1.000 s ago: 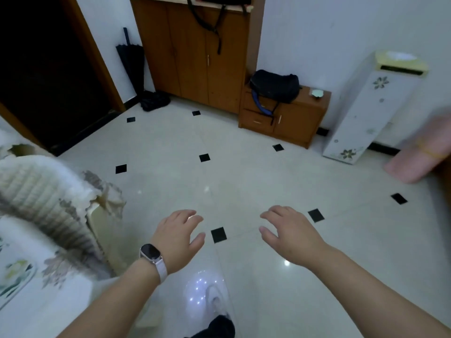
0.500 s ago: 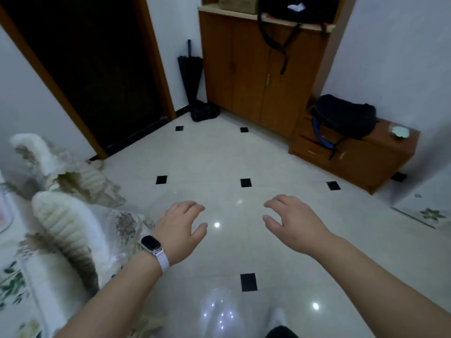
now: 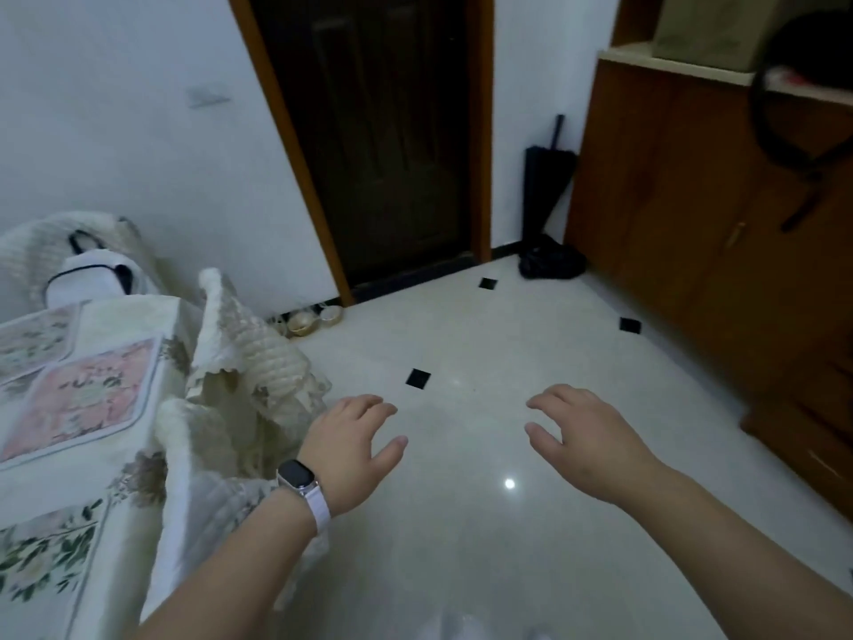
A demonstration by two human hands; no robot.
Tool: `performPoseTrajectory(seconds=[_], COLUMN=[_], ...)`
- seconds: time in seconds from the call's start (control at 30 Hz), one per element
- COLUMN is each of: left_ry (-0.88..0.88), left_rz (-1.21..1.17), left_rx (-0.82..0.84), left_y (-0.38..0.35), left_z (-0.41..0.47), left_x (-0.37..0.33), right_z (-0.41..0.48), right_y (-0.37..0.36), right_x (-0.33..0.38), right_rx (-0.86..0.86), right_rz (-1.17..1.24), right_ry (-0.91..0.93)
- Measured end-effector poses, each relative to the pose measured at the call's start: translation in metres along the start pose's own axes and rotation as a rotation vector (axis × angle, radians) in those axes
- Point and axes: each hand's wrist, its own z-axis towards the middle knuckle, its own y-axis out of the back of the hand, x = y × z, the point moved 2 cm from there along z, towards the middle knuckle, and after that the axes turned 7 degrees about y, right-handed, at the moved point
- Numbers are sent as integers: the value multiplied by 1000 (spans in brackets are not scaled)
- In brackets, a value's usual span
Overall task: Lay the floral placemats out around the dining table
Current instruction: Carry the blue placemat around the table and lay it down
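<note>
left hand [image 3: 351,450]: empty, fingers loosely spread, palm down, over the floor just beside the worktop's chair-side edge; watch [image 3: 299,478] on the wrist
right hand [image 3: 586,436]: empty, fingers apart and slightly curled, holding nothing, further out from the worktop over the floor [image 3: 461,524]
worktop [image 3: 124,459]: dining table under a cream floral cloth, at the left of view
pink placemat [image 3: 78,399]: flat on the worktop, near its far corner
second placemat [image 3: 27,339]: behind the pink one, toward the wall, its near corner overlapping or touching the pink one; can't tell which
green placemat [image 3: 41,552]: at the worktop's near end, partly cut off by the frame
chairs [image 3: 249,344]: lace-covered backs pressed against the worktop's side, between it and the left hand
task state: judged mostly laid on this side; other sides of the worktop not in view
risk 1: left hand or sleeve catches the chair cover or cloth edge in passing, drags the cloth, skews the pink placemat
risk 2: glossy floor plus walking while looking away from the worktop, could slip or clip a chair
risk 3: no placemat in either hand; a spot on the unseen sides could go unset
vs earlier frame: view has swung left, doorway [image 3: 383,145] now centre, cabinet [image 3: 692,200] pushed to the right edge, more worktop and placemats showing; both hands same pose, empty then too
</note>
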Motion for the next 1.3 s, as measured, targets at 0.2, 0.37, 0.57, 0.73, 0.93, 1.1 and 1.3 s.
performPoseTrajectory(seconds=[0.2, 0.37, 0.57, 0.73, 0.93, 1.1, 1.3], left_ry=[164, 302, 400, 461, 521, 600, 733], left_rz=[29, 30, -41, -133, -113, -98, -59], left_rx=[-43, -88, -50, -39, -63, -111, -82], left_y=[17, 15, -24, -39, -8, 12, 9], left_z=[54, 95, 159, 262, 358, 406, 457], left_x=[9, 40, 79, 147, 238, 291, 350], right_z=[109, 193, 292, 423, 562, 650, 768], right_y=[26, 17, -2, -13, -10, -15, -42], right_x=[-13, -4, 14, 26, 73, 107, 136], right_rx=[49, 106, 192, 228, 231, 260, 310], right_rz=[40, 48, 7, -35, -45, -37, 8], right_ry=[183, 310, 413, 423, 485, 555, 658])
